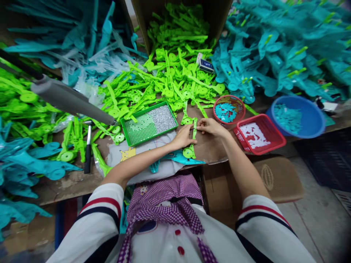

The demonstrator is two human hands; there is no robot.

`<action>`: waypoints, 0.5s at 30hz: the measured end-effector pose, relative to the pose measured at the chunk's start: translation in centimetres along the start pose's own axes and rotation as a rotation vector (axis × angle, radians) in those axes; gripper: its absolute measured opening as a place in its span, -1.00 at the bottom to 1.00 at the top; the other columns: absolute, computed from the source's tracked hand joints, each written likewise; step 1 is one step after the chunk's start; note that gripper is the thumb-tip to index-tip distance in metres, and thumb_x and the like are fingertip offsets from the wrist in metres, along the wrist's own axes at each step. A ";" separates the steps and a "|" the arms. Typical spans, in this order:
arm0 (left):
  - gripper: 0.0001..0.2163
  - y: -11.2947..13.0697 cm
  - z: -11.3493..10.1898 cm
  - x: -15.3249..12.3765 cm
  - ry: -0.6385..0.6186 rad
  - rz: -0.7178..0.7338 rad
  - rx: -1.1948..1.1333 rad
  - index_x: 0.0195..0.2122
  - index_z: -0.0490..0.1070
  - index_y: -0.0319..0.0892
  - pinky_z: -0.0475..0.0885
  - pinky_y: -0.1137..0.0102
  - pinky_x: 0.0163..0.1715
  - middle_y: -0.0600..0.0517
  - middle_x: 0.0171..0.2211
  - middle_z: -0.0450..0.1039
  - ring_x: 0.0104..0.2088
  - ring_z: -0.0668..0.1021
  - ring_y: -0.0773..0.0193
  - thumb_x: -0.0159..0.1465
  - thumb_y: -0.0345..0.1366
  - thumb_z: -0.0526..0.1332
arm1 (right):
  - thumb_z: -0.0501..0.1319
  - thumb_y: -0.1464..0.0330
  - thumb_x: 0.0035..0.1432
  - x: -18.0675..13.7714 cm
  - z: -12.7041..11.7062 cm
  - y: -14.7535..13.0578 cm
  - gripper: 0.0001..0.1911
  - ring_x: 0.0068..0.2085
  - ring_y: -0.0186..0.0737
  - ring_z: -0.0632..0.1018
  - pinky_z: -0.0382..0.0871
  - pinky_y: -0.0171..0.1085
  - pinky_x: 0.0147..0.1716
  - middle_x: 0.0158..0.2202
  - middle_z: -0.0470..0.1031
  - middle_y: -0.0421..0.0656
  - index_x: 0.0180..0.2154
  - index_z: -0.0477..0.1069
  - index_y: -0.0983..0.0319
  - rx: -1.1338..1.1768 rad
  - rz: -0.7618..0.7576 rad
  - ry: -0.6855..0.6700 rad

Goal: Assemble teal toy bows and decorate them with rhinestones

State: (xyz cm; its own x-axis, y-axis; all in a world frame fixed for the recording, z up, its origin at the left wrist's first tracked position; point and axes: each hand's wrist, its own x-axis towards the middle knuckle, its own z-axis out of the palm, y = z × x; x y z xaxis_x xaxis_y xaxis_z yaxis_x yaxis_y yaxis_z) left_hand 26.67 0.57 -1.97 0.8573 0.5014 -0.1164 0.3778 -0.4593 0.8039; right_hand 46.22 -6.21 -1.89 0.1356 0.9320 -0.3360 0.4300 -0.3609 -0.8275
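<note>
A slim lime-green plastic part (195,128) with a round disc at its near end stands out on the brown work surface. Fingers of my left hand (183,137) close on its shaft from the left. On the other side, my right hand (210,127) has its fingertips pinched together at the shaft; whatever they hold is too small to make out. Left of my hands, a green tray (149,123) contains many small silvery metal pieces (163,117). A blue-green plastic part (185,157) lies below my left hand, over a grey cloth with a yellow cartoon figure.
Lime-green parts (170,78) are heaped behind, blue-green parts (274,54) at both sides. At right stand a round red basket (241,106), a red basket (279,137) with white pieces and a blue basin (315,120). A hammer (88,149) and a grey pole (74,99) are at left.
</note>
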 end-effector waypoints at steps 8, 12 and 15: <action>-0.19 0.3 -0.1 -0.3 0.014 0.013 -0.004 0.26 0.23 -0.30 0.39 0.07 0.15 -0.30 0.19 0.39 0.17 0.48 -0.06 -0.01 -0.37 0.53 | 0.27 0.25 0.16 -0.3 -0.2 -0.8 -0.72 -0.50 -0.35 0.47 0.19 -0.35 -0.42 -0.43 0.48 -0.33 -0.08 0.41 0.12 -0.278 -0.140 0.026; -0.21 0.1 0.1 -0.5 0.031 0.023 -0.052 0.26 0.24 -0.28 0.44 0.09 0.11 -0.27 0.18 0.42 0.11 0.53 -0.02 0.01 -0.39 0.52 | 0.24 0.19 0.20 -0.4 -0.4 -0.7 -0.70 -0.50 -0.37 0.46 0.21 -0.35 -0.39 -0.36 0.51 -0.31 -0.05 0.41 0.13 -0.276 -0.168 -0.002; -0.23 0.2 0.1 -0.8 0.014 0.010 -0.119 0.26 0.24 -0.27 0.48 0.15 0.07 -0.25 0.16 0.46 0.03 0.59 0.06 0.03 -0.42 0.50 | 0.28 0.22 0.17 0.1 -0.7 -0.8 -0.72 -0.55 -0.40 0.45 0.22 -0.37 -0.42 -0.42 0.47 -0.35 -0.09 0.39 0.16 -0.255 -0.131 -0.056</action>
State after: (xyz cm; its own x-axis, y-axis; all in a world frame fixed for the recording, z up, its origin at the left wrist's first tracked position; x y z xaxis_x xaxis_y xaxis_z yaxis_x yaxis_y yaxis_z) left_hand 26.09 0.01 -1.74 0.8556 0.5080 -0.0999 0.3240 -0.3747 0.8687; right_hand 46.51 -5.84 -0.97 0.0182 0.9643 -0.2642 0.6523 -0.2117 -0.7278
